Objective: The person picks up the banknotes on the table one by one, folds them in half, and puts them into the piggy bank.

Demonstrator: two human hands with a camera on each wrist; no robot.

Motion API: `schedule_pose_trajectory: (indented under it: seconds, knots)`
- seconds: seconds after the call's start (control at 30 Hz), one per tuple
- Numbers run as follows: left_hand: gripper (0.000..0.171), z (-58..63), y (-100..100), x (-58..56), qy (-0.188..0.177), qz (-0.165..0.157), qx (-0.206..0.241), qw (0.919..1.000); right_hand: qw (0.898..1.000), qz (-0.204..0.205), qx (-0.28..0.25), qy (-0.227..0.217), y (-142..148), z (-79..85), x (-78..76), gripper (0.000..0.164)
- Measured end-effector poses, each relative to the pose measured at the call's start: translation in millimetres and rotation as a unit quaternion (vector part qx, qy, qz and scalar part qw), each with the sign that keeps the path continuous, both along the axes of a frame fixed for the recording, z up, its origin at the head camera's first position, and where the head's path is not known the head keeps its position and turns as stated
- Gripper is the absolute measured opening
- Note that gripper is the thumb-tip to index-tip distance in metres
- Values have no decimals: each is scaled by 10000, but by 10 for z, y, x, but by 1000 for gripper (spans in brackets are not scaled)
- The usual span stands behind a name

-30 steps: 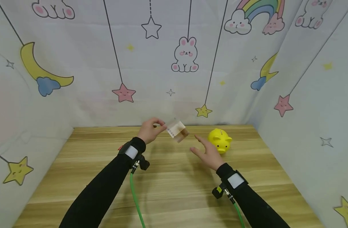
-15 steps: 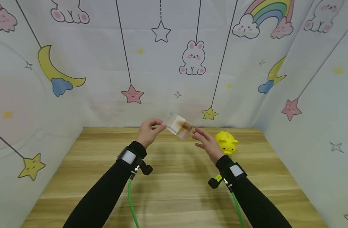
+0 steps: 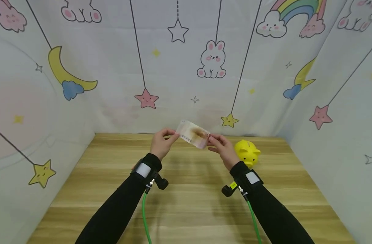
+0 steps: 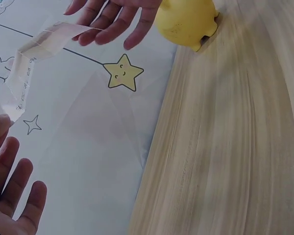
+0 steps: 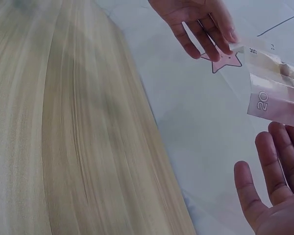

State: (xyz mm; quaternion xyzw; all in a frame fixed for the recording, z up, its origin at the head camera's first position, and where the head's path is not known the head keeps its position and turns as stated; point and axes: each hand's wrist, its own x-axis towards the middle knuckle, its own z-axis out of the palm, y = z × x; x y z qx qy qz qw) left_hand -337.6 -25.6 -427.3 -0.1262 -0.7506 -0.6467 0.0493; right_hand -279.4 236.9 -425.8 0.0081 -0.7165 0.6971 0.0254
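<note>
A creased banknote (image 3: pixel 192 134), pale with a brown patch, is stretched in the air between the hands above the table's far edge. A printed 20 shows on this banknote (image 5: pixel 269 100) in the right wrist view. The left hand (image 3: pixel 162 144) pinches its left end between thumb and index finger. At the other end, the right hand (image 3: pixel 224 149) pinches its right edge. Behind and right of the right hand stands a yellow piggy bank (image 3: pixel 247 152), upright, with a slot on top and partly covered by that hand. The left wrist view catches this piggy bank (image 4: pixel 186 22) only in part.
The wood-grain table (image 3: pixel 192 210) spreads beneath both arms. Behind it rises a white cloth backdrop (image 3: pixel 173 74) printed with stars, moons and rabbits, continuing along both sides. A green cable (image 3: pixel 144 217) runs from each wrist camera.
The right hand has moved up and left to the banknote and now grips its right edge. The note has turned flatter and spread wider. The left hand keeps its pinch.
</note>
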Motion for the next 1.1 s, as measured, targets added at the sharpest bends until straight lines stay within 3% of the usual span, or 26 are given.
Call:
schedule_pose_trajectory:
  seconds: [0.23,0.4,0.5,0.6,0.7,0.77,0.97,1.1]
  knots:
    - [20,-44,33,13,48,186,-14,9998,9985,-533,90,92,14,-1,-26,22]
    - [19,-47,39,44,128,336,-74,9993,9962,-835,237,101,15,-7,-33,24]
    - [18,-54,53,55,414,493,-313,9974,9955,-875,348,96,11,-4,-39,26]
    - [17,-61,73,65,953,634,-638,9914,9950,-895,428,125,3,7,-46,28]
    - [15,-73,97,73,1616,779,-1010,9786,9945,-920,479,167,-11,17,-59,29]
    - [13,-92,117,66,2072,895,-1305,9654,9941,-944,504,190,-24,27,-64,28]
    - [13,-121,192,63,3313,1129,-2031,9144,9932,-974,586,248,-60,71,-79,28]
    - [14,-113,245,77,3915,1149,-2312,8832,9930,-908,641,399,-79,89,-102,27]
